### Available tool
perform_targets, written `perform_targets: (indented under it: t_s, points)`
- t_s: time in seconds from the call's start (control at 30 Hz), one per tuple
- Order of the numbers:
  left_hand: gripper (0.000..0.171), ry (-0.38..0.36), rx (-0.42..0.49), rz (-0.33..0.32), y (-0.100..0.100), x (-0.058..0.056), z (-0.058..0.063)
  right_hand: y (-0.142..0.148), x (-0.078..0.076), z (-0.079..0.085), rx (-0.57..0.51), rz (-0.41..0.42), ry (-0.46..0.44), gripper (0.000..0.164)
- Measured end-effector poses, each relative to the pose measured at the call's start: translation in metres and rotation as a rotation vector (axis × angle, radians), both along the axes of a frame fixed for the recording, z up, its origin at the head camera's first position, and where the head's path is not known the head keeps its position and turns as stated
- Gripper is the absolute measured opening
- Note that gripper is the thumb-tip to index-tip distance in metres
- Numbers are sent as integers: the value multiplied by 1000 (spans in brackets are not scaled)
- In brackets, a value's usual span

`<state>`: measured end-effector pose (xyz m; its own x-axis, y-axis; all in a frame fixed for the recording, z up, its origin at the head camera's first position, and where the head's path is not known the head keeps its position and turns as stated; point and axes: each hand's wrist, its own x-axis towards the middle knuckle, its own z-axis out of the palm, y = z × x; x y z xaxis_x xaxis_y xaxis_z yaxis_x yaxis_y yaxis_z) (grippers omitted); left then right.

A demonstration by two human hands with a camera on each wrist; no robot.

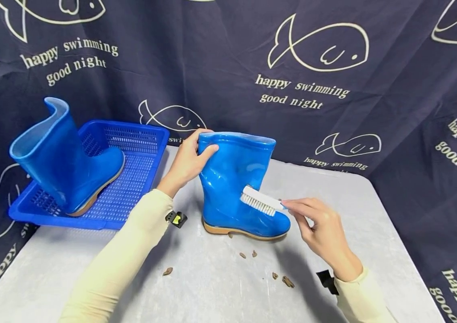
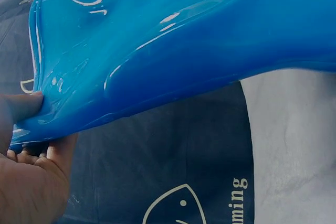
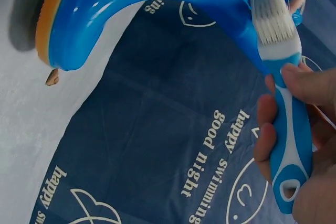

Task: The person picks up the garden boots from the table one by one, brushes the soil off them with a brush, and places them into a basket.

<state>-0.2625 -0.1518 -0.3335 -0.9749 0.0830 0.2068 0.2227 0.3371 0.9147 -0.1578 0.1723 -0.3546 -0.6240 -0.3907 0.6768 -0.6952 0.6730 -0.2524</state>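
Observation:
My left hand (image 1: pixel 189 158) grips the top rear edge of a shiny blue rain boot (image 1: pixel 232 193), thumb on the near side of the shaft. In the left wrist view the thumb (image 2: pixel 23 106) and fingers pinch the boot's rim from both sides. The boot stands upright over the table with its toe to the right and a tan sole. My right hand (image 1: pixel 321 229) holds a brush (image 1: pixel 260 199) by its blue-and-white handle, seen whole in the right wrist view. Its white bristles (image 3: pixel 273 17) overlap the boot, by the instep in the head view.
A blue perforated basket (image 1: pixel 147 179) stands at the left, with a second blue boot (image 1: pixel 63 161) tilted in it. Several brown crumbs (image 1: pixel 288 281) lie on the pale table (image 1: pixel 212 291) near the boot. A dark patterned cloth (image 1: pixel 228 67) hangs behind the table.

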Motion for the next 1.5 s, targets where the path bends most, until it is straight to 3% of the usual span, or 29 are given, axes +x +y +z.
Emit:
perform_targets:
  t_s: [0.2, 0.47, 0.67, 0.8, 0.9, 1.03, 1.17, 1.3, 1.5]
  points:
    - [42, -17, 10, 2, 0, -1, -4, 2, -2, 7, -98, 86, 49, 37]
    - [43, -2, 11, 4, 0, -2, -5, 1, -15, 2, -56, 46, 101, 38]
    - [43, -14, -6, 0, 0, -5, -7, 6, -9, -6, -62, 50, 60, 40]
    - [42, -7, -13, 26, -2, -5, -8, 6, -5, -6, -68, 89, 48, 19]
    - [42, 1, -7, 34, -1, -6, -8, 4, -7, -3, -119, 103, 67, 32]
    - [42, 16, 15, 38, 0, -8, -6, 1, -17, 3, -152, 85, 84, 18]
    - [41, 17, 19, 54, 1, -7, -5, -1, -22, 1, -92, 91, 67, 37]
    - [43, 12, 16, 54, 0, -7, -6, 1, -13, -12, -54, 106, 34, 41]
    - [42, 11, 29, 47, -1, -8, -1, 12, 6, -24, -144, 109, -34, 44]
